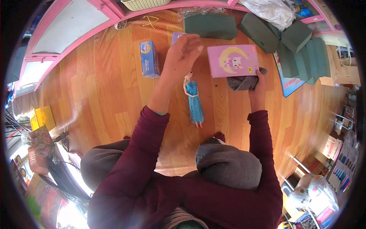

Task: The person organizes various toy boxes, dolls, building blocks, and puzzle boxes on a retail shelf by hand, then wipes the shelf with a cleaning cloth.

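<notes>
My left hand (183, 55) is raised above the floor with its fingers curled; whether anything is in them is hidden. A doll in a blue dress (193, 100) lies on the wooden floor just below that hand. Beyond the hand, a small purple box (177, 37) is partly covered. My right hand (259, 82) grips a dark grey cloth bundle (241, 83) at its right end. A pink box with a yellow moon and a white cat picture (233, 61) is directly beyond the cloth and overlaps it. The blue box (149, 59) stands left of my left hand.
Dark green foam blocks (210, 26) lie at the far side and more are piled at the far right. A blue-edged board (288, 82) lies beside that pile. Pink-framed furniture (72, 44) borders the far left. A yellow string (150, 22) is on the floor.
</notes>
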Action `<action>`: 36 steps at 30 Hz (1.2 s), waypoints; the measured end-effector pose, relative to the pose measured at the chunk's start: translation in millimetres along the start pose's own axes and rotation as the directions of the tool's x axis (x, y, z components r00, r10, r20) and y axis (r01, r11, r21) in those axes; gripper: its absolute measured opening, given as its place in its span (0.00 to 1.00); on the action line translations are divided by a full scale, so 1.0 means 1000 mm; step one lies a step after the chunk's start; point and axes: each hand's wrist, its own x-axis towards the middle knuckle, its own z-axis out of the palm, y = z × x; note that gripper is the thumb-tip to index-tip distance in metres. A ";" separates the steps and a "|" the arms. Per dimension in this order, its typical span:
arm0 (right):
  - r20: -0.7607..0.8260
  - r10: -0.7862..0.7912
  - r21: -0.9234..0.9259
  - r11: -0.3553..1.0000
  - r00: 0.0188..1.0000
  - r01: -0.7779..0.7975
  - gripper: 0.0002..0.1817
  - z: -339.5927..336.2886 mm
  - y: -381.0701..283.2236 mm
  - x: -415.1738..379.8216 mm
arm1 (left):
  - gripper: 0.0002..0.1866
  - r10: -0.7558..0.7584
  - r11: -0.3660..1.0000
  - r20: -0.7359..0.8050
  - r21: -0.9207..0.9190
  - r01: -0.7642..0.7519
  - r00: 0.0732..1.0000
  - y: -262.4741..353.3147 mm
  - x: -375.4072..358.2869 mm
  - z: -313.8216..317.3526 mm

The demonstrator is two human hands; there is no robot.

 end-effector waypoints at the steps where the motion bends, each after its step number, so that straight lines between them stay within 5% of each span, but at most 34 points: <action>1: 0.028 0.056 0.155 0.986 0.998 -0.059 0.16 -0.007 0.001 -0.001 | 0.21 0.034 0.999 -0.016 0.026 -0.033 0.999 -0.010 0.000 0.004; 3: 0.060 0.093 0.297 0.949 0.994 -0.107 0.17 -0.018 0.007 -0.001 | 0.23 0.076 0.996 -0.028 0.040 -0.075 0.997 -0.014 -0.001 0.019; 5: 0.053 0.157 0.439 0.883 0.986 -0.165 0.21 -0.023 0.017 -0.002 | 0.32 -0.043 0.984 0.111 0.178 0.023 0.993 -0.009 -0.013 0.043; 6: 0.051 0.150 0.434 0.887 0.987 -0.157 0.21 -0.018 0.014 -0.007 | 0.32 -0.038 0.985 0.113 0.170 0.018 0.993 -0.006 -0.017 0.054; 8: 0.108 0.211 0.432 0.870 0.972 -0.237 0.23 -0.009 0.013 -0.017 | 0.39 -0.041 0.982 0.287 -0.166 0.091 0.957 0.002 -0.024 0.072; 12: 0.061 0.245 0.383 0.890 0.968 -0.249 0.24 0.003 0.007 -0.021 | 0.36 -0.118 0.979 0.291 -0.124 0.159 0.949 0.014 -0.027 0.076; 15: 0.064 0.261 0.369 0.891 0.963 -0.266 0.25 0.005 0.008 -0.024 | 0.40 -0.041 0.983 0.295 -0.158 0.091 0.954 0.004 -0.025 0.075; 21: 0.074 0.279 0.363 0.887 0.958 -0.286 0.24 -0.002 0.021 -0.020 | 0.37 -0.002 0.983 0.234 -0.177 0.045 0.972 0.005 -0.030 0.080; 25: 0.149 0.276 0.304 0.901 0.950 -0.309 0.22 0.001 0.028 -0.023 | 0.38 0.028 0.986 -0.021 -0.166 -0.031 0.999 0.005 -0.031 0.089; 28: 0.144 0.313 0.113 0.937 0.939 -0.330 0.17 0.001 0.034 -0.020 | 0.36 -0.029 0.998 -0.129 -0.050 0.022 0.991 -0.001 -0.030 0.079; 30: 0.136 0.252 -0.519 0.842 0.958 -0.148 0.17 0.003 0.032 -0.018 | 0.34 -0.065 0.996 -0.157 0.051 0.074 0.985 -0.010 -0.029 0.074; 34: 0.085 0.289 -0.542 0.816 0.954 -0.199 0.19 0.034 0.017 -0.025 | 0.29 0.079 0.954 -0.270 0.300 0.006 0.960 -0.021 -0.030 0.070; 36: 0.296 0.045 -0.552 0.823 0.954 0.132 0.20 0.065 0.003 -0.031 | 0.26 0.161 0.916 -0.296 0.401 -0.030 0.942 -0.033 -0.030 0.071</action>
